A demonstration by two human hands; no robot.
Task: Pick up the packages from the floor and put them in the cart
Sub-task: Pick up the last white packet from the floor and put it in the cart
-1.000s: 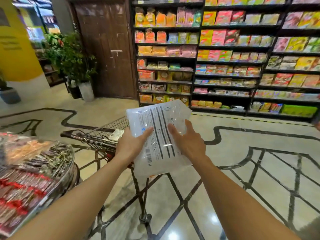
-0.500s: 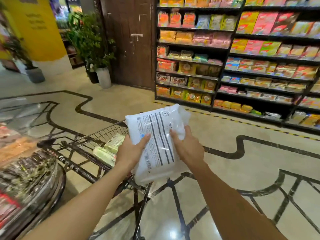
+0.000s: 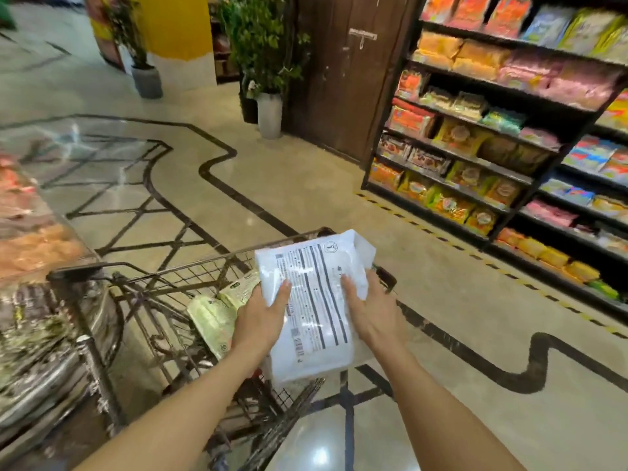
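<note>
Head view, and both forearms reach up from the bottom edge: left hand (image 3: 261, 321) and right hand (image 3: 373, 314) grip a white package (image 3: 316, 307) by its sides, thumbs laid across the printed face, at centre frame over the wire cart (image 3: 190, 277). Two green packets (image 3: 217, 311) lie inside, left of the package. Beyond, patterned floor (image 3: 306, 185); snack shelves (image 3: 492, 137) fill the upper right.

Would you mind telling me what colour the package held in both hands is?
The package is white with black printed bars and text, shown in the head view.
</note>
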